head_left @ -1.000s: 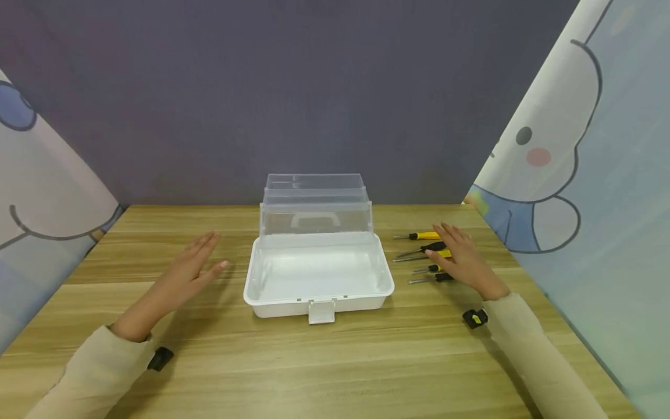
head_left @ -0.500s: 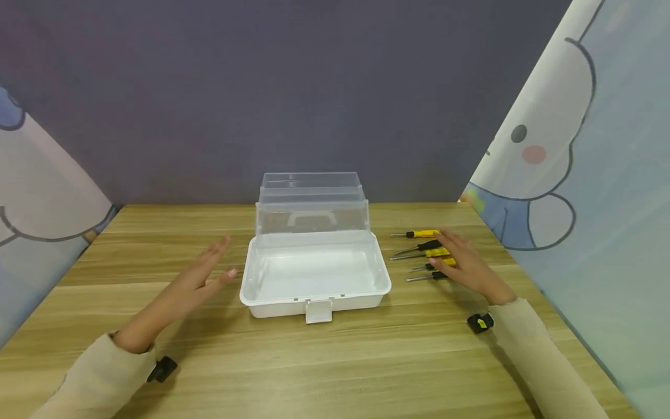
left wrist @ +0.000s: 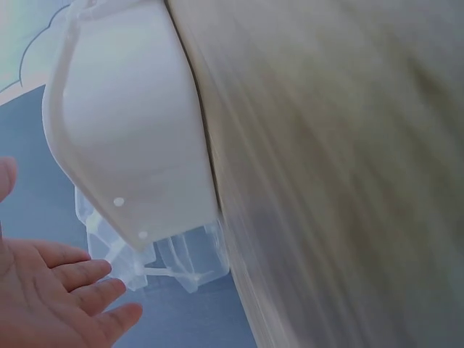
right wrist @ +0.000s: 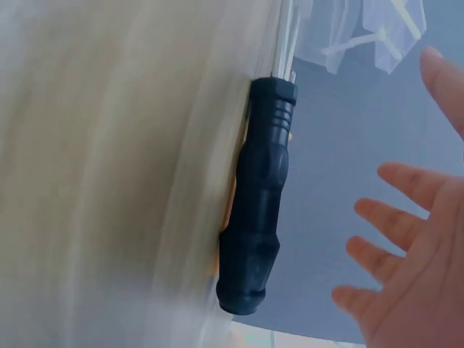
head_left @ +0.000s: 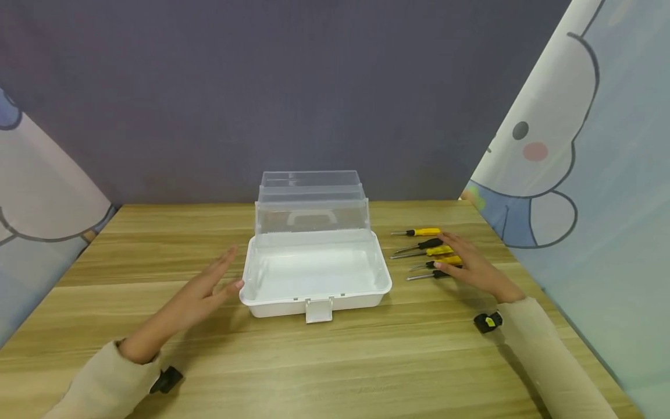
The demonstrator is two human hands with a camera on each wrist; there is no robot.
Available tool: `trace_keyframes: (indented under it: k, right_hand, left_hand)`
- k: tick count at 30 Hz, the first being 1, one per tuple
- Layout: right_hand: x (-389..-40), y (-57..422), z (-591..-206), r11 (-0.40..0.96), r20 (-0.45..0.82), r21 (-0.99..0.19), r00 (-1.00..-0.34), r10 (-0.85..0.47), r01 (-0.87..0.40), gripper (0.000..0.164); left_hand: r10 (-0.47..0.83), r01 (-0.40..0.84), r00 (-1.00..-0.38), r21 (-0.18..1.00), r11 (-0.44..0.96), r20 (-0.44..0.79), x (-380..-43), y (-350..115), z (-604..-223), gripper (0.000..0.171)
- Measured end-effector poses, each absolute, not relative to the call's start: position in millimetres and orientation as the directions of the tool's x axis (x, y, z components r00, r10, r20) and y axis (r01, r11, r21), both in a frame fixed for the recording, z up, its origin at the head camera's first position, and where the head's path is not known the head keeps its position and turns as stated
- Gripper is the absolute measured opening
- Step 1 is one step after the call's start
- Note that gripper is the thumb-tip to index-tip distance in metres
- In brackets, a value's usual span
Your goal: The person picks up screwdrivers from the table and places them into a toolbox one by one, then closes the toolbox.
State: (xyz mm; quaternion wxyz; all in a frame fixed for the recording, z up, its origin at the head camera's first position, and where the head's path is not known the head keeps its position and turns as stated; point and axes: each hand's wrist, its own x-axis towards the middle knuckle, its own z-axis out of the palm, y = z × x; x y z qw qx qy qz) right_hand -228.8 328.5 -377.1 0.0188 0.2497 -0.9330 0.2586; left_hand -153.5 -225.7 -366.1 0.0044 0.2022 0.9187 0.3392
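A white toolbox (head_left: 342, 303) stands mid-table, its clear lid (head_left: 314, 216) raised at the back and its inside bare. My left hand (head_left: 201, 298) holds nothing; its fingers are extended and its thumb tip overlaps the box's left rim in the head view. In the left wrist view, the fingers (left wrist: 83, 275) are spread beside the box's side wall (left wrist: 134, 123). To the box's right lie several screwdrivers with yellow or black handles. My right hand (head_left: 478, 270), fingers extended, hovers over their handle ends and partly hides them. The right wrist view shows a black-handled screwdriver (right wrist: 257, 192) below the spread fingers.
The wood-grain table (head_left: 324, 372) ends at a dark wall (head_left: 314, 87) behind the box. Cartoon-printed panels (head_left: 617, 192) flank it left and right. The box's front latch (head_left: 319, 311) hangs down, sticking out toward me.
My left hand has shifted right and slightly nearer to me, up to the box's left edge. My right hand has drawn a little to the right over the screwdrivers. Box and screwdrivers stay put.
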Motion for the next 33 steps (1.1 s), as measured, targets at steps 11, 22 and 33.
trace_keyframes:
  k: [11, 22, 33]
  right_hand:
    - [-229.1, 337.8, -374.6, 0.693, 0.181, -0.529, -0.863, -0.472, -0.49, 0.067]
    - [-227.9, 348.3, -373.6, 0.608, 0.127, -0.664, -0.868, -0.48, -0.434, 0.063]
    - [-230.8, 358.7, -375.3, 0.581, 0.032, -0.752, -0.897, -0.441, -0.312, 0.06]
  left_hand:
    - [0.368, 0.345, -0.924, 0.645, 0.682, 0.105, -148.4, -219.0, -366.3, 0.074]
    - [0.404, 0.4, -0.901, 0.662, 0.634, 0.157, -143.6, -212.8, -369.3, 0.078]
    - [0.42, 0.407, -0.895, 0.654, 0.638, 0.147, -145.9, -212.5, -370.8, 0.082]
